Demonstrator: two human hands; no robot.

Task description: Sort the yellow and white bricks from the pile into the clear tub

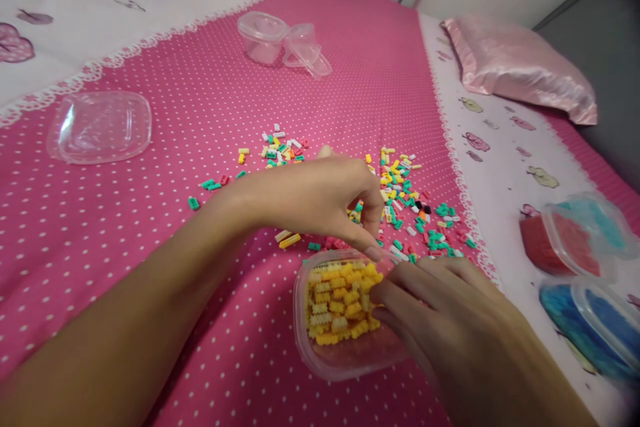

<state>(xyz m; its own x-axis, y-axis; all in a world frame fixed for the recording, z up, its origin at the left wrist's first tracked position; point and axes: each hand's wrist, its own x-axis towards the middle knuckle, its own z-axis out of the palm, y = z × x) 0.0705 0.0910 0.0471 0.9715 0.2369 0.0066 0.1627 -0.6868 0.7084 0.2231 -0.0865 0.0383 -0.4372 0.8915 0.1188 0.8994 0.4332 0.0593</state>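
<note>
A clear plastic container [320, 368] sits before me on the pink dotted bedding, with yellow and cream toy building bricks [345, 300] packed along its left part. My left hand [333, 197] arches over the loose bricks, thumb and fingers bent together at the container's far rim. Whatever is between those fingertips is too small to make out. From the right, my right hand [445, 307] reaches over the container's right side, its fingers curled against the yellow bricks. What they grip is hidden. Mixed loose bricks [395, 177] in green, yellow, white and red lie just beyond both hands.
A clear lid [103, 127] lies at the left. Farther back stand clear containers [263, 37] with lids. On the right are a container of red pieces [555, 243] and one of blue pieces [585, 327]. A pink pillow [520, 67] rests at the back right.
</note>
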